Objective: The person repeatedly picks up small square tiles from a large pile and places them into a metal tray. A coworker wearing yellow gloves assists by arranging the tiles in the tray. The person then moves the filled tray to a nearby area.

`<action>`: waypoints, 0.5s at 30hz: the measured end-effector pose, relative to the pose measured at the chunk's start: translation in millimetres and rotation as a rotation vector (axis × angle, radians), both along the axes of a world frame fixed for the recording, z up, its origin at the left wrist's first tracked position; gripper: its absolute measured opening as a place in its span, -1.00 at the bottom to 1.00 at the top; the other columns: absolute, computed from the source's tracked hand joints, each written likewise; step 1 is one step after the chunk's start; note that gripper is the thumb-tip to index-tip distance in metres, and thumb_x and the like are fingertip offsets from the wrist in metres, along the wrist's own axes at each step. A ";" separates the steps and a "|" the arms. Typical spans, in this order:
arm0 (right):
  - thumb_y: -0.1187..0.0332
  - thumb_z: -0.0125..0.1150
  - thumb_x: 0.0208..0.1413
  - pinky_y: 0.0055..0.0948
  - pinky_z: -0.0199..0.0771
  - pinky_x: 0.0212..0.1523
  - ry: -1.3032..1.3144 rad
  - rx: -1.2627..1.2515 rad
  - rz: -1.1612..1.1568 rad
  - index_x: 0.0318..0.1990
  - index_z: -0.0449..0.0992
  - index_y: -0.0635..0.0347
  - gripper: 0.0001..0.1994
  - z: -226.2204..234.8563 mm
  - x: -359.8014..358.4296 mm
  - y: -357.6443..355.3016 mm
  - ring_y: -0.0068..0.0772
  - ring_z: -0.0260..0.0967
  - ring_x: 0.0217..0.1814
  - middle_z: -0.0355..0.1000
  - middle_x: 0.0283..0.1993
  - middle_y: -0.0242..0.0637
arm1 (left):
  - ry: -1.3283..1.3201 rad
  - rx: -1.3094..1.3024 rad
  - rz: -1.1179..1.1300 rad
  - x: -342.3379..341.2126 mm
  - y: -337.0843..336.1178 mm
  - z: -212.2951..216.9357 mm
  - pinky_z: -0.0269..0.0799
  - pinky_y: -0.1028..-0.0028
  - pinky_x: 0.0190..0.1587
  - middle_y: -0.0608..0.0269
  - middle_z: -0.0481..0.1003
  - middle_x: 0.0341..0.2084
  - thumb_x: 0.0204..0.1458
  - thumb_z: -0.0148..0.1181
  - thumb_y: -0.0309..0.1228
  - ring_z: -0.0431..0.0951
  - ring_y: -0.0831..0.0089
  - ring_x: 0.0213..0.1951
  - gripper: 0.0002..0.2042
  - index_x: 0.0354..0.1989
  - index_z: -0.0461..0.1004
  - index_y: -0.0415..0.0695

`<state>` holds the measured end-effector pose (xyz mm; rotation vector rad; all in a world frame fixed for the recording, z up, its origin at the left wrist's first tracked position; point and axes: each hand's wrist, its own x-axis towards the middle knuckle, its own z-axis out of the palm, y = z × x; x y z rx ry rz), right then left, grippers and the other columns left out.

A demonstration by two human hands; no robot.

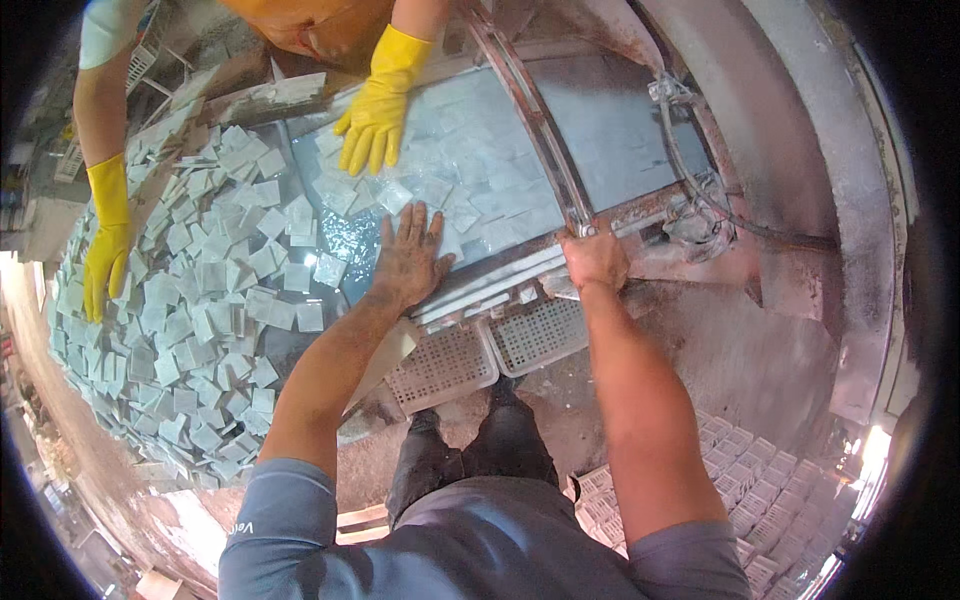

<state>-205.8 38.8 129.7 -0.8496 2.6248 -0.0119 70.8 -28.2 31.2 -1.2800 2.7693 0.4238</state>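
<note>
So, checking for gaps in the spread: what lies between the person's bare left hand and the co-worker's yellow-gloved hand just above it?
In the head view, between the left hand and the yellow-gloved hand lie a few pale square tiles on the wet metal surface.

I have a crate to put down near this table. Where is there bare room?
Bare ground lies right of the right hand, between the mesh trays and the stacked crates. The grey sheet past the metal rail is bare too. Left of the left hand, tiles crowd everything, with gloved hands working.
</note>
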 end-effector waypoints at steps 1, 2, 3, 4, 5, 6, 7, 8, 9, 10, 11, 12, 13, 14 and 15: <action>-0.16 0.32 0.02 -0.04 0.55 0.20 -0.007 -0.001 -0.008 0.36 0.41 0.04 -0.22 1.5 -0.9 -1.1 0.13 0.56 0.18 0.58 0.13 0.06 | 0.015 0.009 -0.020 3.8 3.1 -1.5 -0.16 -0.23 0.51 -0.23 -0.01 0.52 0.32 0.08 -0.05 -0.03 -0.17 0.54 -0.30 0.51 0.12 -0.22; -0.16 0.32 0.02 -0.03 0.56 0.19 -0.014 0.001 -0.010 0.36 0.41 0.04 -0.22 3.5 -0.8 -1.5 0.12 0.56 0.17 0.58 0.13 0.07 | 0.030 0.017 -0.039 8.4 4.8 -2.9 -0.14 -0.20 0.51 -0.23 -0.01 0.52 0.31 0.12 -0.08 -0.01 -0.19 0.53 -0.30 0.51 0.13 -0.20; -0.17 0.31 0.02 -0.03 0.56 0.18 0.003 -0.007 -0.001 0.36 0.41 0.04 -0.21 -1.1 -3.0 -0.8 0.11 0.56 0.17 0.58 0.13 0.07 | 0.072 0.027 -0.075 14.3 2.5 -4.2 -0.12 -0.17 0.52 -0.23 0.00 0.52 0.30 0.14 -0.10 0.01 -0.19 0.52 -0.31 0.51 0.14 -0.18; -0.18 0.30 0.02 -0.03 0.56 0.18 0.014 -0.004 0.002 0.37 0.41 0.04 -0.21 -3.1 -1.4 3.3 0.11 0.57 0.17 0.58 0.13 0.07 | 0.108 0.048 -0.117 23.7 3.7 -4.3 -0.10 -0.14 0.52 -0.23 0.00 0.52 0.29 0.17 -0.12 0.03 -0.20 0.52 -0.32 0.50 0.15 -0.17; -0.20 0.30 0.02 -0.03 0.57 0.16 0.031 -0.004 0.004 0.34 0.43 0.06 -0.22 -4.5 -1.1 3.6 0.09 0.57 0.16 0.58 0.12 0.07 | 0.145 0.070 -0.159 32.5 3.5 -4.5 -0.08 -0.11 0.53 -0.23 0.00 0.52 0.28 0.19 -0.14 0.05 -0.20 0.51 -0.32 0.50 0.16 -0.15; -0.19 0.30 0.02 -0.02 0.57 0.15 0.021 0.013 0.007 0.33 0.44 0.06 -0.23 -5.1 -1.1 3.2 0.09 0.57 0.16 0.59 0.11 0.07 | 0.203 0.110 -0.139 38.5 -4.2 -5.5 -0.06 -0.01 0.54 -0.22 -0.02 0.52 0.25 0.24 -0.17 0.09 -0.12 0.50 -0.32 0.49 0.18 -0.12; -0.19 0.30 0.02 -0.02 0.57 0.15 0.011 0.030 0.011 0.31 0.45 0.07 -0.24 -2.0 -0.6 0.1 0.08 0.57 0.16 0.59 0.11 0.07 | 0.255 0.150 -0.030 42.6 -4.2 4.4 -0.04 0.00 0.54 -0.21 0.05 0.49 0.25 0.24 -0.16 0.14 -0.09 0.48 -0.36 0.46 0.23 -0.13; -0.19 0.30 0.03 -0.02 0.57 0.14 0.002 0.046 0.016 0.30 0.46 0.07 -0.25 1.4 0.0 -1.2 0.08 0.58 0.16 0.59 0.10 0.07 | 0.306 0.189 0.080 47.2 -2.8 12.1 -0.02 0.01 0.53 -0.20 0.12 0.47 0.25 0.23 -0.16 0.19 -0.05 0.46 -0.39 0.42 0.29 -0.13; -0.19 0.29 0.03 -0.02 0.58 0.13 -0.004 0.053 0.001 0.28 0.46 0.08 -0.27 5.3 0.8 -0.6 0.07 0.58 0.15 0.59 0.10 0.07 | 0.279 0.099 0.081 58.2 -2.6 0.7 0.02 -0.03 0.50 -0.19 0.19 0.42 0.23 0.25 -0.20 0.24 -0.07 0.43 -0.43 0.37 0.33 -0.15; -0.18 0.29 0.03 -0.02 0.58 0.13 -0.019 0.055 0.000 0.27 0.47 0.08 -0.28 9.1 5.6 -2.3 0.07 0.58 0.15 0.59 0.09 0.07 | 0.242 0.001 0.095 80.9 -1.9 -15.0 0.06 -0.06 0.47 -0.18 0.26 0.38 0.21 0.27 -0.24 0.29 -0.09 0.39 -0.47 0.32 0.37 -0.16; -0.17 0.29 0.04 -0.02 0.58 0.12 -0.026 0.054 -0.012 0.25 0.48 0.08 -0.29 10.7 5.6 -4.4 0.07 0.58 0.15 0.59 0.09 0.07 | 0.212 -0.097 0.097 96.4 -4.9 -24.3 0.10 -0.10 0.45 -0.17 0.33 0.34 0.19 0.29 -0.28 0.33 -0.10 0.35 -0.50 0.28 0.41 -0.17; -0.17 0.29 0.04 -0.03 0.58 0.12 -0.020 0.033 -0.008 0.25 0.48 0.08 -0.30 7.6 2.9 -3.0 0.06 0.58 0.15 0.59 0.09 0.07 | 0.235 -0.113 0.221 106.9 -2.2 -21.1 0.18 -0.08 0.39 -0.12 0.45 0.23 0.18 0.30 -0.32 0.39 -0.09 0.31 -0.58 0.19 0.46 -0.16; -0.17 0.28 0.05 -0.03 0.58 0.12 -0.018 0.014 0.002 0.25 0.48 0.08 -0.30 3.9 2.5 -0.7 0.06 0.58 0.15 0.60 0.08 0.06 | 0.244 -0.233 0.262 123.7 -3.2 -24.8 0.18 -0.08 0.38 -0.12 0.45 0.22 0.18 0.30 -0.34 0.39 -0.09 0.31 -0.59 0.18 0.46 -0.16; -0.17 0.28 0.05 -0.04 0.58 0.12 -0.010 -0.006 0.011 0.25 0.48 0.08 -0.30 2.3 1.6 -0.2 0.05 0.58 0.15 0.60 0.08 0.06 | 0.259 -0.354 0.303 133.7 -6.4 -28.8 0.19 -0.08 0.37 -0.12 0.46 0.21 0.17 0.29 -0.35 0.39 -0.09 0.31 -0.59 0.18 0.45 -0.16; -0.17 0.28 0.05 -0.04 0.58 0.13 -0.017 -0.013 0.005 0.25 0.48 0.08 -0.30 1.7 1.9 -1.0 0.06 0.58 0.15 0.60 0.08 0.05 | 0.267 -0.357 0.361 139.2 -13.0 -34.8 0.18 -0.09 0.37 -0.14 0.44 0.22 0.16 0.31 -0.35 0.37 -0.10 0.32 -0.57 0.20 0.44 -0.17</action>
